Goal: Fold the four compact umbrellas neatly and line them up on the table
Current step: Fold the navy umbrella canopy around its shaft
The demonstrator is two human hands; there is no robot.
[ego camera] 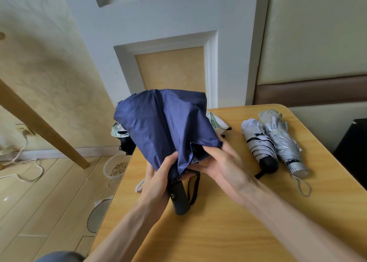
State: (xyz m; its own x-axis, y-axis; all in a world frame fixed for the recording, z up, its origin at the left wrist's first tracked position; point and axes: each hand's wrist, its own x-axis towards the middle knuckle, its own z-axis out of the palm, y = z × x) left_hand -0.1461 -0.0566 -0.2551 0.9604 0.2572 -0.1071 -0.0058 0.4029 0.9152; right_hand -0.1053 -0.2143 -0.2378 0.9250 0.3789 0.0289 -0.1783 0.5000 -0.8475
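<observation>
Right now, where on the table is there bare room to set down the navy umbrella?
The near half of the table is bare. A narrower strip lies between the right hand and the white umbrella, and another right of the silver umbrella. The far left corner is crowded: the navy umbrella with a patterned umbrella behind it.

The one camera rides on my head above the near edge of the table (218, 232), facing forward and down across it to the wall (307, 43) behind. It sits close: my left hand (158, 174) and right hand (222, 162), holding the blue umbrella (164, 122), fill the middle.
</observation>
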